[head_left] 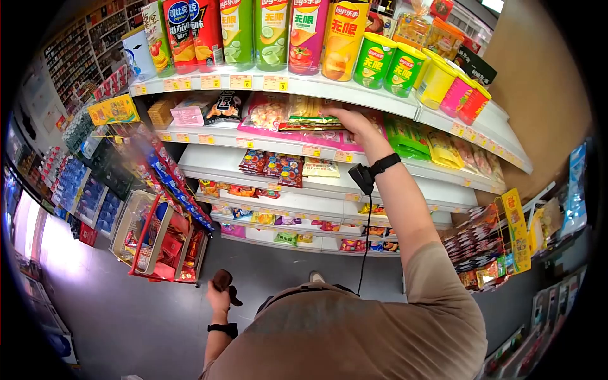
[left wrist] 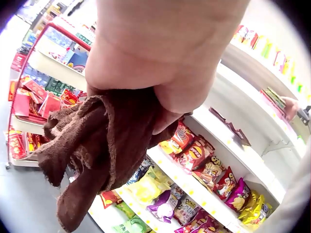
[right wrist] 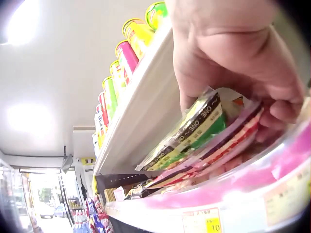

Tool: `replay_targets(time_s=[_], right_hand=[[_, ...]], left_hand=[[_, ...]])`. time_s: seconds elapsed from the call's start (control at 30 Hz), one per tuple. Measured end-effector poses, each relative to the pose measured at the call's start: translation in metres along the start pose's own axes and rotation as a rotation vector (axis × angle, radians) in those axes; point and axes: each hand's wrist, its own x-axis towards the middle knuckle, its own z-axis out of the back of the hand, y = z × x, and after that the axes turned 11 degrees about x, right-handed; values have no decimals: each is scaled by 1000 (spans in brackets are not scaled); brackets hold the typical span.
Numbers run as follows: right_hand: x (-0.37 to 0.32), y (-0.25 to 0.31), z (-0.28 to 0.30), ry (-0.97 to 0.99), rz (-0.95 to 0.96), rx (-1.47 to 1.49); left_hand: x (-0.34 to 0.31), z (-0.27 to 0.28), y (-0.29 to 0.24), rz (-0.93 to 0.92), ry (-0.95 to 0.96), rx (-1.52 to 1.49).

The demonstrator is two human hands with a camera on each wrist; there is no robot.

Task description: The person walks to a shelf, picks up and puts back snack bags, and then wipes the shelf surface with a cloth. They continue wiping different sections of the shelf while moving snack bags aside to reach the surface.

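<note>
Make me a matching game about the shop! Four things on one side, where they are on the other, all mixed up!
1. brown cloth
2. tall yellow can
3. flat snack packets
4. red-framed rack

A. standing on the floor
B. gripped by the right hand
C. hanging from the left hand
D. on the top shelf

Right pairs: 1-C, 2-D, 3-B, 4-A

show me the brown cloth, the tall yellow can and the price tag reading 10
Brown cloth [left wrist: 127,133], left wrist view, middle folds
Tall yellow can [head_left: 344,43], head view, front label
Price tag [right wrist: 214,225], right wrist view, yellow square
</note>
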Motion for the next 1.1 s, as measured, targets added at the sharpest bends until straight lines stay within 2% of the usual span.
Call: replay_targets(time_s=[0.07, 0.13, 0.2, 0.3, 0.4, 0.43, 0.53, 0.57, 0.67, 0.7, 0.77, 0.87, 1.0, 1.1], right_hand=[[-14, 11, 3, 102, -52, 96], [-9, 0, 11, 205, -89, 361], [-26, -3, 17, 221, -89, 571], [-31, -24, 35, 162, -71, 721], [-45, -52, 49, 243, -84, 882], [-58, -63, 53, 185, -43, 895], [-84, -99, 62, 265, 29, 917], [-106, -95, 58, 300, 144, 902], [-128, -132, 73, 433, 75, 978], [-148, -138, 76, 334, 35, 942], [-169, -176, 96, 358, 9, 851], [-197, -256, 139, 294, -64, 752], [-224, -321, 176, 112, -196, 872], [-219, -343, 195, -44, -111, 912]], left_hand=[[1, 2, -14, -32, -28, 20], [2, 3, -18, -50, -29, 31], [5, 0, -21, -58, -11, 20], [8, -4, -22, -103, 19, -1], [12, -10, -22, -155, 38, -10], [13, -11, -23, -176, 38, -13], [16, -13, -31, -212, 79, 5], [17, -15, -35, -210, 103, 26], [16, -16, -34, -243, 178, 102], [21, -20, -34, -285, 200, 123], [27, -25, -36, -337, 224, 126], [26, -28, -44, -299, 260, 92], [20, -36, -51, -271, 317, 146], [10, -42, -54, -253, 364, 223]])
